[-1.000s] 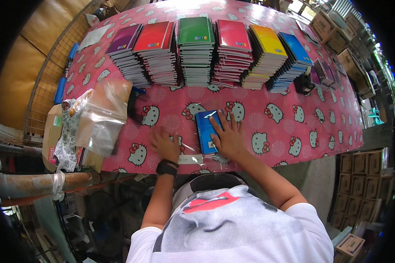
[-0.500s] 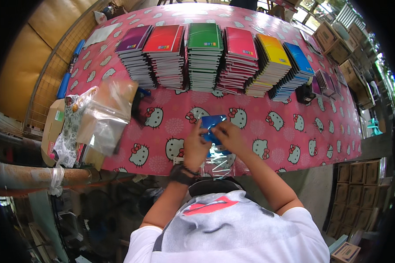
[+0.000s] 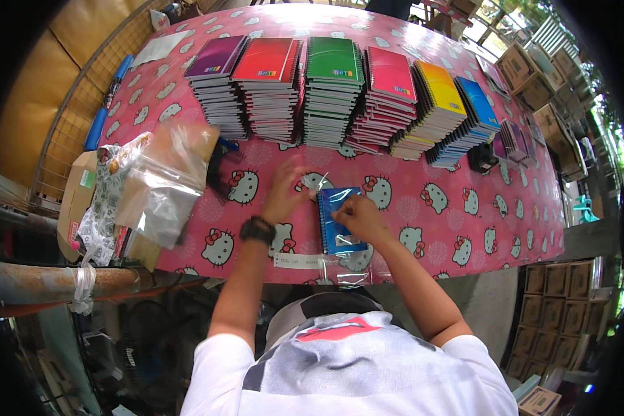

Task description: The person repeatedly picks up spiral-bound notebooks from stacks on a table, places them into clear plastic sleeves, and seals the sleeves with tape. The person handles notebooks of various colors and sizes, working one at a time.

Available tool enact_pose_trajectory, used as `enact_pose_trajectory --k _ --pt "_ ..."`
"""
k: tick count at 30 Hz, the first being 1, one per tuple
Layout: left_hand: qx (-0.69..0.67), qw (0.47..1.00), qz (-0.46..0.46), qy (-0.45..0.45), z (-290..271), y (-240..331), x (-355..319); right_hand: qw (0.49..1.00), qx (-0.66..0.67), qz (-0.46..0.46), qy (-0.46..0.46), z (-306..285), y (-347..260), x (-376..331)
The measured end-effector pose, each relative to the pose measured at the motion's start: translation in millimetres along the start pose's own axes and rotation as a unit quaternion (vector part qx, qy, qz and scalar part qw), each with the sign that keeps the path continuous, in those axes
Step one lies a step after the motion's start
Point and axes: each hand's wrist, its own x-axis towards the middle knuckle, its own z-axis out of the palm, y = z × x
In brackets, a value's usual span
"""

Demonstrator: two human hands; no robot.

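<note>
While notebook stacks point(image 3: 331, 97) stand beyond, left hand point(image 3: 285, 188) spreads, right hand point(image 3: 361, 220) curls over blue notebook point(image 3: 335, 237) — both grips unclear.

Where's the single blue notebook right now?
The blue notebook lies just right of the head view's middle, partly under the right hand, with the green stack beyond.

Left forearm point(image 3: 239, 298) crosses the near edge of the worktop point(image 3: 454, 203) steeply, leaning slightly right; right forearm point(image 3: 416, 277) slants inward over the same edge. Left hand point(image 3: 286, 191) farther from that edge, slightly blurred, fingers loosely parted, thumb pointing rightward. Right hand point(image 3: 358, 216) back uppermost, fingers curled inward, fingertips partly hidden, grip unclear.
</note>
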Motion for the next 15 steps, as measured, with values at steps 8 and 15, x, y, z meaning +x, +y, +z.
enact_pose_trajectory --k 8,15 --pt "-0.033 0.987 0.020 0.156 32.3 18.3 58.2 0.999 0.013 -0.010 -0.033 -3.0 5.5 1.9" --pt "0.024 1.000 -0.010 -0.012 39.0 58.6 -80.9 0.989 0.053 -0.077 -0.112 -16.3 17.7 -4.7"
